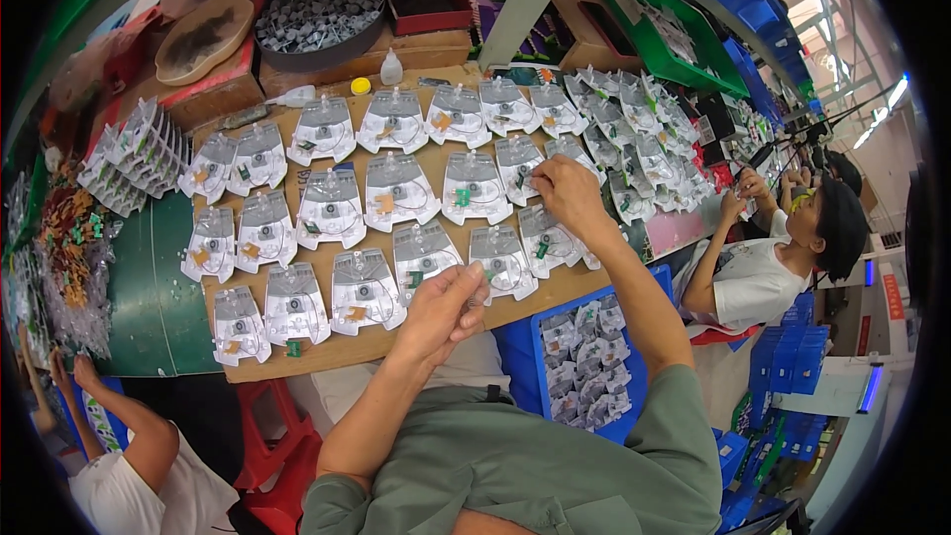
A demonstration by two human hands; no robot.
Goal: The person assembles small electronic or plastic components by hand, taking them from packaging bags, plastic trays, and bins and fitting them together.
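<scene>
Rows of white plastic housings (pixel 400 188), each with a round part in the middle and thin wires, lie on a brown cardboard sheet (pixel 287 357). Many bear a small green or orange circuit board. My right hand (pixel 572 193) reaches over the right side of the rows, fingertips pinched together at the edge of one housing (pixel 517 160); what they hold is too small to make out. Closer to me, my left hand (pixel 443 312) is closed above the front row, thumb pressed to the curled fingers, beside a housing (pixel 500 260). Its fingers hide whatever is inside.
Stacked housings (pixel 644 129) crowd the right end, with another stack (pixel 134 159) at the left. A blue crate (pixel 540 357) of housings stands by my right side. Behind are a round tray (pixel 319 59) of small grey parts and a small bottle (pixel 391 67). Co-workers (pixel 768 258) sit either side.
</scene>
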